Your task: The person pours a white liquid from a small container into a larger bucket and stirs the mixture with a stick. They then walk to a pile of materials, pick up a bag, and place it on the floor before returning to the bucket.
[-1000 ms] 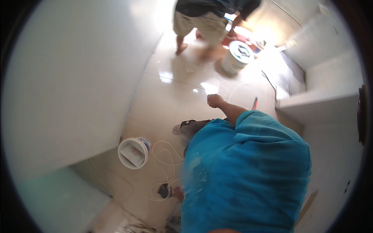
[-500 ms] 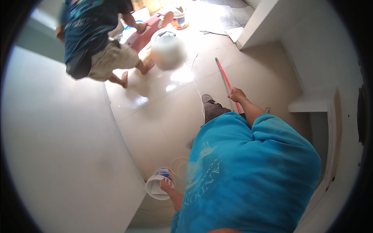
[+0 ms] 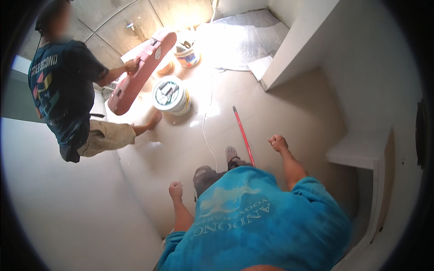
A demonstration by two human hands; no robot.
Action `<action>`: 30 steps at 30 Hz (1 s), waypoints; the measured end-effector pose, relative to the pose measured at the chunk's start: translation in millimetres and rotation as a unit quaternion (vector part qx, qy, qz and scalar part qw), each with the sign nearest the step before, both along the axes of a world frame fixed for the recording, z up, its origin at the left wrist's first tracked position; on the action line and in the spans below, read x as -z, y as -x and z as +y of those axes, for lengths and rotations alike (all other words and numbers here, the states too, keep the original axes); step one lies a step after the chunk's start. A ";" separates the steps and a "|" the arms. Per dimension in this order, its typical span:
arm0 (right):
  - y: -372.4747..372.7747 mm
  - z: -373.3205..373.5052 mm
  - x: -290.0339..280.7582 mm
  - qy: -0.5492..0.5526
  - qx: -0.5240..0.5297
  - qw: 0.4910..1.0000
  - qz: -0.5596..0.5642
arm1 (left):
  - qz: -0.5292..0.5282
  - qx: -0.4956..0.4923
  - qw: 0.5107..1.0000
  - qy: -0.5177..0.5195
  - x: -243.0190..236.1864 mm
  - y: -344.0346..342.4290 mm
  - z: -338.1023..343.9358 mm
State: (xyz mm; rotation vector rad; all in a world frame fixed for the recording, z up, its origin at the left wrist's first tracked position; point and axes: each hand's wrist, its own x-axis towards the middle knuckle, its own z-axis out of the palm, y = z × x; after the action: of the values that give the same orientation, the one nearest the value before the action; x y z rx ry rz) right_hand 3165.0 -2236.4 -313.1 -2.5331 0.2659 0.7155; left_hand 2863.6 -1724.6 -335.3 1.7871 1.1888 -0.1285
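My left hand (image 3: 175, 189) is closed over the tiled floor by my leg, with nothing visible in it. To the right, my right hand (image 3: 278, 143) is loosely closed, its fingers curled, and no object shows in it. Between my hands, a red pole (image 3: 243, 135) with a dark tip slants ahead from beside my foot. It is apart from my right hand, and its near end is hidden behind my blue shirt.
At the left, a co-worker holds a long red case (image 3: 144, 72). Near that person stand a white bucket (image 3: 174, 100) with items on top and another bucket (image 3: 187, 55). A white cable (image 3: 205, 131) runs over the floor. A low white ledge (image 3: 355, 149) juts out at the right.
My right hand has let go of the red pole. My left hand has left the bucket, which has dropped from clear view, and moved forward. The co-worker has raised the red case.
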 end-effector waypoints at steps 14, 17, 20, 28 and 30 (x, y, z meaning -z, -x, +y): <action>-142.1 17.0 73.4 0.026 0.127 0.991 -0.026 | -0.164 0.147 0.973 0.069 -87.7 -484.1 35.0; -137.7 -39.0 137.1 0.040 0.229 0.972 0.024 | -0.246 0.214 0.942 0.080 -120.9 -644.6 -20.6; -163.7 -45.5 162.4 -0.005 0.454 0.889 0.051 | -0.374 0.351 0.857 -0.055 -137.7 -793.2 -41.6; -278.1 -22.3 163.1 -0.069 0.402 0.912 -0.035 | -0.426 0.283 0.858 -0.058 -300.5 -1060.4 -71.2; -304.6 -9.1 151.5 -0.073 0.403 0.912 -0.017 | -0.503 0.226 0.828 -0.098 -320.8 -1120.4 -68.2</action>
State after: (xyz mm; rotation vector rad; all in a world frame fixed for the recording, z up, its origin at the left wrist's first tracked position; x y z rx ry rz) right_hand 3469.6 -2245.5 -464.6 -2.0094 1.1128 0.3329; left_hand 3984.0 -1792.8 -14.5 1.8627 0.0068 0.6245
